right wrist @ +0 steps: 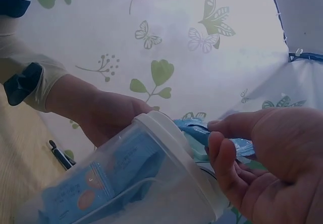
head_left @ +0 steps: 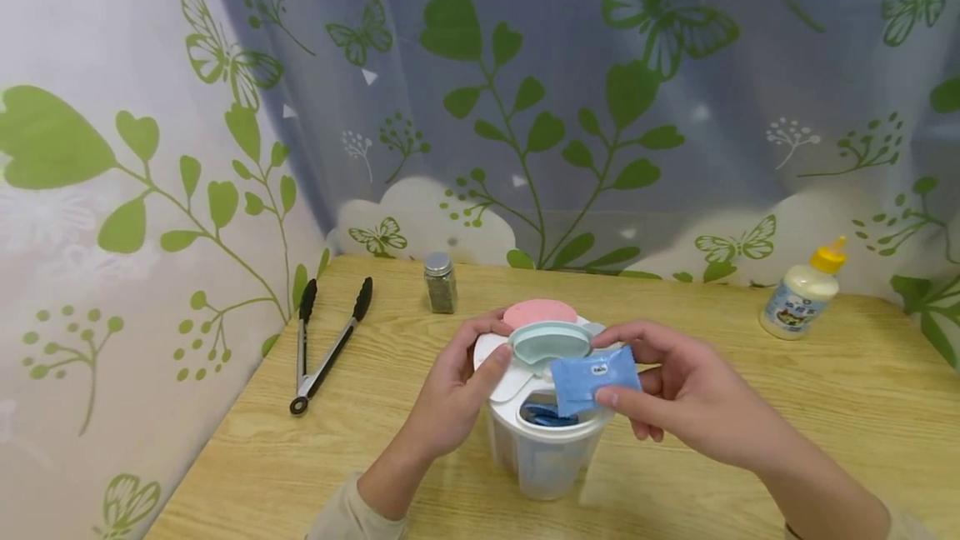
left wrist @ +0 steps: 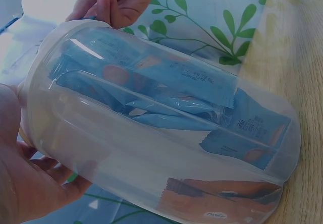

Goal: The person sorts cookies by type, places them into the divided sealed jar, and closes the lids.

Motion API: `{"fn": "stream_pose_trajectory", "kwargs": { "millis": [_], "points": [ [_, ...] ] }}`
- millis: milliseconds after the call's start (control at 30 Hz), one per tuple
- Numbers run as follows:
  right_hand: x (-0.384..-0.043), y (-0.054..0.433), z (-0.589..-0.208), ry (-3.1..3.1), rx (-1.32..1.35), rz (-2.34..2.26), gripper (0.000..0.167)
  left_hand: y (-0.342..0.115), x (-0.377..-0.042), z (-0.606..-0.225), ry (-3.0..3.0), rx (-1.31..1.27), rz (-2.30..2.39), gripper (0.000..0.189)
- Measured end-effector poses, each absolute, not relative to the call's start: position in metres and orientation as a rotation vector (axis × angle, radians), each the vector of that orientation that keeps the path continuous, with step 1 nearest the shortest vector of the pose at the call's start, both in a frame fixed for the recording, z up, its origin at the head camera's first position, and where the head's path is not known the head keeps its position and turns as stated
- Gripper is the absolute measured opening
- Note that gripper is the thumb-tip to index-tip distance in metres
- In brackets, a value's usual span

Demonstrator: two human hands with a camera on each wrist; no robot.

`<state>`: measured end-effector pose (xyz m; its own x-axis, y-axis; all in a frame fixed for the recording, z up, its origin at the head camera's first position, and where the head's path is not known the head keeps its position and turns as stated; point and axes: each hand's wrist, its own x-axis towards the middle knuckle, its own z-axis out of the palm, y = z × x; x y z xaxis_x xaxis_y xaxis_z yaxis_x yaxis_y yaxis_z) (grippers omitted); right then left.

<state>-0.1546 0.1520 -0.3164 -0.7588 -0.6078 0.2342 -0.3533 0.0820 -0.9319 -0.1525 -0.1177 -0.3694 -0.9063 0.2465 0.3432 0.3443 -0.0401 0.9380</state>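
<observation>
A clear compartment container [head_left: 551, 473] with a white lid [head_left: 491, 380] stands on the table. Pink [head_left: 540, 312] and pale green [head_left: 551, 343] flaps show on the lid; its near opening reveals blue packets. My left hand [head_left: 453, 394] grips the lid's left side, thumb on top. Between thumb and fingers, my right hand [head_left: 693, 398] pinches a small blue snack packet [head_left: 592, 377] just above the opening. Through the wall in the left wrist view, several blue packets [left wrist: 166, 95] fill one compartment, and orange-brown packets [left wrist: 222, 201] lie low in another.
Black-tipped metal tongs [head_left: 322, 365] lie spread at the left of the wooden table [head_left: 375, 457]. A spice jar [head_left: 440, 283] with a silver cap stands behind the container. At the back right is a yellow-capped squeeze bottle [head_left: 801, 298]. A leaf-patterned curtain [head_left: 525, 157] hangs behind.
</observation>
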Motion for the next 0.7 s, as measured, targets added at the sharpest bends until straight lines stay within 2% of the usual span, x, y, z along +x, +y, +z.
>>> {"fn": "stream_pose_trajectory", "kwargs": {
  "millis": [500, 700],
  "points": [
    [-0.1517, 0.1443, -0.3178, 2.201, -0.892, -1.791, 0.028, -0.1156, -0.1527, -0.3697, -2.116, -0.644, -2.099, 0.023],
    [-0.1505, 0.1428, -0.3218, 2.181, -0.985, -1.908, 0.020, -0.1157, -0.1530, -0.3696, -2.124, -0.645, -2.097, 0.023]
  ]
}}
